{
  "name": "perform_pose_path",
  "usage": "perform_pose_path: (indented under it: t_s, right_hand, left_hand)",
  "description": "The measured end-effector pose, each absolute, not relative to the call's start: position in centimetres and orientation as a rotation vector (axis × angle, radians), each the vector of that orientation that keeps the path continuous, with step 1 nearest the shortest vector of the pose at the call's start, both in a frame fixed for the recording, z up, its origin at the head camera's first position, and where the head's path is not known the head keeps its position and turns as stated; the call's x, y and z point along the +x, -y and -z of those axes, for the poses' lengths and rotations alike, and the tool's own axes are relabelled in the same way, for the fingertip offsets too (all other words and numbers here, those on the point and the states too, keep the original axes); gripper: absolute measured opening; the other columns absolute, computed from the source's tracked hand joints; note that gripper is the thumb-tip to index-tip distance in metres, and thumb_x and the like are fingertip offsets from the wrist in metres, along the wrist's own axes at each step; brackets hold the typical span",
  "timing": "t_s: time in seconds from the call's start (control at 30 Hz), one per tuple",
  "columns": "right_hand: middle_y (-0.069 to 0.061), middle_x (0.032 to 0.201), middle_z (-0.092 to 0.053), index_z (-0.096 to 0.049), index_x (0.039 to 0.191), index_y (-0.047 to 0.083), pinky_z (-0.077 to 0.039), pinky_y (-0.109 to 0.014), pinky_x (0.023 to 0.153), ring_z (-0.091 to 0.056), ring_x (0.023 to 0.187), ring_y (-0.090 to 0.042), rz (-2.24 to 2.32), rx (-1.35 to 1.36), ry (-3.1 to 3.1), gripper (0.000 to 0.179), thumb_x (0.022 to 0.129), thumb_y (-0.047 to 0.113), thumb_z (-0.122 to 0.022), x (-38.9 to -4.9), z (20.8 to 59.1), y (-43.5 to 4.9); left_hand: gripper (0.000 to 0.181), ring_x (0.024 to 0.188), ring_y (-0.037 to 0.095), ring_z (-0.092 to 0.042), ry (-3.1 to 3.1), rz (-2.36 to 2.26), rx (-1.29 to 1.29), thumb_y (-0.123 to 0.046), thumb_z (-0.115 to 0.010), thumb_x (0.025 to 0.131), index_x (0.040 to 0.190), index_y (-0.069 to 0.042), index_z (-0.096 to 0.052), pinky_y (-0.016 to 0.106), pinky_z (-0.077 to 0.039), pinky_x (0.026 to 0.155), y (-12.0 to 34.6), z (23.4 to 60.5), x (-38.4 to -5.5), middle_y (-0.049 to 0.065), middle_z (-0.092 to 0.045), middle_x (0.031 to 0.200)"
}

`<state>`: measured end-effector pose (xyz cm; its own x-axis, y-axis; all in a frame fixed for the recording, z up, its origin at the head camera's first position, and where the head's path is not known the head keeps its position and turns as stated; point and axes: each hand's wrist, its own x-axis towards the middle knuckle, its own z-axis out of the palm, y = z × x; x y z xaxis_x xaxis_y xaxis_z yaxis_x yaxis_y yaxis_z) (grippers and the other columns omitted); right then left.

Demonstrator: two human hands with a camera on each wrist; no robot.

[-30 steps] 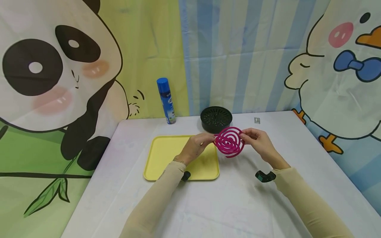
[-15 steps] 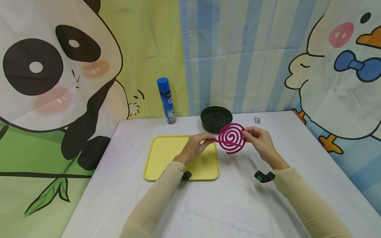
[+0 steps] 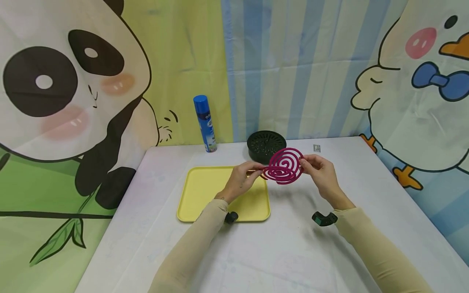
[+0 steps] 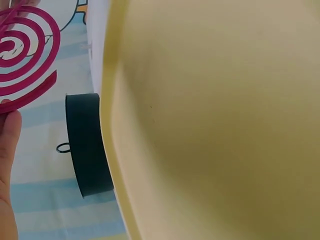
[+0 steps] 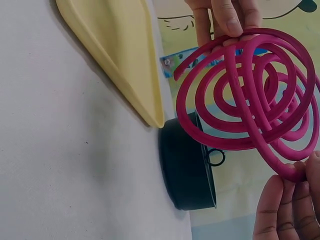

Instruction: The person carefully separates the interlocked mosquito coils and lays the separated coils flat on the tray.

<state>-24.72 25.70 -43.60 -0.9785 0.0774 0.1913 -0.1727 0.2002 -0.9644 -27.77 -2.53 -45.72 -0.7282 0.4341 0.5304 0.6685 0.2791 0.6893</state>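
So the left hand (image 3: 239, 179) had the rim of one magenta spiral pinched between thumb and fingers, and the right hand (image 3: 324, 175) was pinching the other one, with the two magenta spirals (image 3: 282, 173) overlapping at an angle between them. They were held up off the white table (image 3: 286, 248), around the right end of the yellow tray (image 3: 205, 195) and in front of the round black tin (image 3: 266, 156). A blue spray can (image 3: 207, 129) stood behind the tray, left of the tin.
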Motion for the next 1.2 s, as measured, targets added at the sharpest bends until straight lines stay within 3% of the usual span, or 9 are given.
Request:
perform_pose_path:
  t_s: [0.27,0.57,1.2]
  right_hand:
    - [0.010,0.097,-0.070,-0.061,0.119,0.000,-0.058,-0.017,0.081,-0.069,0.086,-0.003,-1.937,0.114,2.251,0.034,0.097,0.025,-0.069,-24.7,43.6,-25.7]
    - [0.008,0.091,-0.070,-0.060,0.117,-0.001,-0.059,-0.019,0.079,-0.068,0.081,-0.004,-1.974,0.090,2.237,0.035,0.094,0.023,-0.073,-24.8,43.5,-25.7]
    - [0.009,0.091,-0.070,-0.061,0.116,-0.002,-0.058,-0.015,0.078,-0.068,0.080,-0.003,-1.990,0.008,2.192,0.037,0.093,0.024,-0.074,-24.7,43.5,-25.4]
  left_hand:
    - [0.015,0.092,0.014,-0.070,2.327,1.522,-0.927,-0.010,-0.064,0.100,0.112,-0.005,-0.070,0.021,-0.059,0.080,2.4,45.4,-27.7,0.008,-0.073,0.105]
    - [0.018,0.097,0.014,-0.071,2.379,1.601,-0.852,-0.019,-0.067,0.099,0.114,-0.009,-0.070,0.023,-0.058,0.079,2.2,45.1,-27.6,0.005,-0.075,0.109]
    - [0.015,0.089,0.016,-0.071,2.378,1.616,-0.804,-0.014,-0.069,0.097,0.107,-0.005,-0.073,0.023,-0.060,0.080,1.2,44.4,-27.2,0.008,-0.075,0.099]
